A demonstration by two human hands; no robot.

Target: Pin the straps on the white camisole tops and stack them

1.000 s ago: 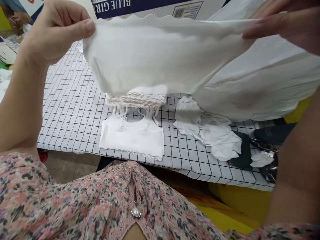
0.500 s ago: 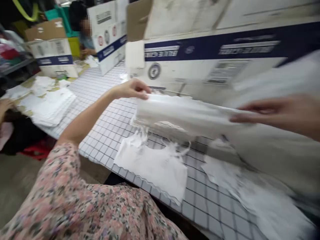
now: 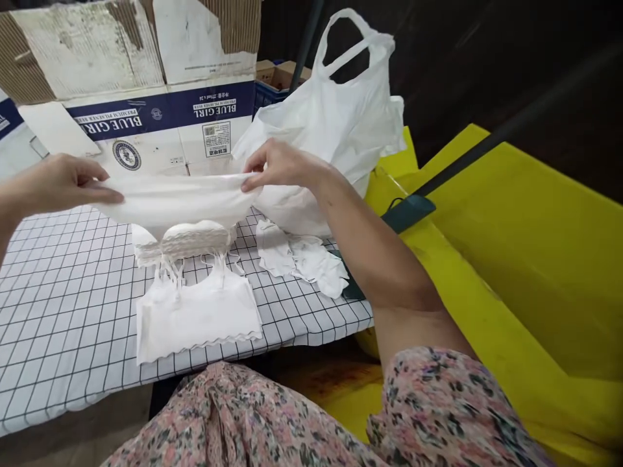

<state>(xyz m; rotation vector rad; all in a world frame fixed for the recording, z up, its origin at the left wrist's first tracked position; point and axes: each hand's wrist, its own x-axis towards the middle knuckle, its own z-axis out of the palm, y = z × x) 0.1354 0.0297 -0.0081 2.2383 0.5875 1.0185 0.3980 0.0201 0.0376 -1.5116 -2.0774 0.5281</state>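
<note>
A white garment (image 3: 180,198) is stretched sideways above the table, its exact cut hard to make out. My left hand (image 3: 73,185) pinches its left end between thumb and fingers. At its right end, my right hand (image 3: 280,167) pinches the upper edge. Just below is a stack of folded white garments (image 3: 197,241), partly covered by the stretched cloth. Nearer me, a white strappy top (image 3: 199,314) with a wavy hem lies flat, its thin straps towards the stack. To the right, some crumpled white cloth (image 3: 302,256) rests on the table.
A large upturned-print cardboard box (image 3: 160,130) stands behind the checked tablecloth (image 3: 53,292). A white plastic bag (image 3: 335,123) sits at the back right. Yellow panels (image 3: 525,259) and a dark pole (image 3: 457,155) border the table's right side.
My view has swung to the right, bringing the plastic bag and yellow panels into sight. Both hands still hold the white garment, now stretched straight across in front of the box.
</note>
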